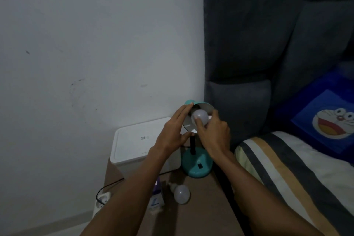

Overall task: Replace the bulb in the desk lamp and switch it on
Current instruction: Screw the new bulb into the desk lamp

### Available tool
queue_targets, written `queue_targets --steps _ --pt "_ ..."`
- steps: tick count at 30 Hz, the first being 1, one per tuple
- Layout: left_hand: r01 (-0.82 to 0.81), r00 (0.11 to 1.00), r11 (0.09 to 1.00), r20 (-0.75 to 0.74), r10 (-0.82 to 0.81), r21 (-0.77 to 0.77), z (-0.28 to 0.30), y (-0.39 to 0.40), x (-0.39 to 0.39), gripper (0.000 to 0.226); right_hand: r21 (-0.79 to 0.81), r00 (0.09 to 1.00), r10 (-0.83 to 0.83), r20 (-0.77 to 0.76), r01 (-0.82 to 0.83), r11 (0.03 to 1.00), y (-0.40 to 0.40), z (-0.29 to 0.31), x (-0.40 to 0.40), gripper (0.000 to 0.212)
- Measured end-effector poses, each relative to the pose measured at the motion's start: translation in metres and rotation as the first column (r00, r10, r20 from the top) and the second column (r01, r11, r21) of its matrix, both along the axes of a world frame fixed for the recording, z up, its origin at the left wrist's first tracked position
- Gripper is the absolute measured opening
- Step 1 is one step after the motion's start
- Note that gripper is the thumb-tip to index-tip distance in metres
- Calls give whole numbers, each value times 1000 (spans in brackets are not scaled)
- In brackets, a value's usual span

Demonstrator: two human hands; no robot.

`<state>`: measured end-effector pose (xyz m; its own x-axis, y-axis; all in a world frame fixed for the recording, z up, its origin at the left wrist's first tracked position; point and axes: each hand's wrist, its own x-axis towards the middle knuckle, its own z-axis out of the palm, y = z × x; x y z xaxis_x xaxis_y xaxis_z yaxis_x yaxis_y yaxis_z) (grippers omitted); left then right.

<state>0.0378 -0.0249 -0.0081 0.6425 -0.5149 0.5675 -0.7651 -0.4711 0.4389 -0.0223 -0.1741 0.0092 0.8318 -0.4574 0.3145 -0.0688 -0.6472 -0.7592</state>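
A teal desk lamp stands on a brown table, its round base (197, 166) bearing a black switch. Its shade (204, 107) is tipped up so the opening faces me. My left hand (173, 130) clasps the shade's left rim, fingers above and thumb below. My right hand (212, 132) grips a white bulb (200, 116) sitting in the mouth of the shade; the bulb is unlit. A second white bulb (182, 193) lies loose on the table in front of the lamp. The room is dim.
A white box (134, 140) stands left of the lamp against the wall. A small bulb carton (156, 197) lies by the loose bulb. A black cord runs to a white power strip (100, 203) on the floor. A bed with a striped pillow (287, 168) is at the right.
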Motion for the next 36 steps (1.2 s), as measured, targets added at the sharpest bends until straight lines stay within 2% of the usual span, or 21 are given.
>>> queue_targets --steps 5,10,15,19,24,27,30,32,36 --pt "3 1000 1000 2 -3 -9 1 -1 -3 97 75 999 -39 0 39 996 5 4 2 56" --pt "9 1000 1000 -7 -9 -1 1 -3 -2 97 145 993 4 120 -22 989 11 7 -1 40" --pt "15 1000 1000 -16 -16 -17 0 -2 -1 94 126 994 48 101 -61 990 8 3 0 50" --pt "10 1000 1000 -7 -10 -18 1 -1 -3 93 158 998 -2 60 -7 987 5 3 2 44" --pt "10 1000 1000 -4 -10 -24 1 -2 -3 92 86 997 -30 66 25 996 11 4 2 46" --pt "16 1000 1000 -10 -16 -14 1 -2 -2 93 107 993 -5 119 -8 994 14 6 1 39" --pt "21 1000 1000 -16 -22 -17 0 -2 0 93 107 993 43 110 -55 993 12 3 0 43" --pt "19 1000 1000 -11 -19 -16 -1 -1 1 93 113 994 39 102 -51 992 9 2 1 47" --pt "8 1000 1000 -7 -9 -16 -1 -1 0 93 171 997 -16 72 3 985 5 3 2 40"
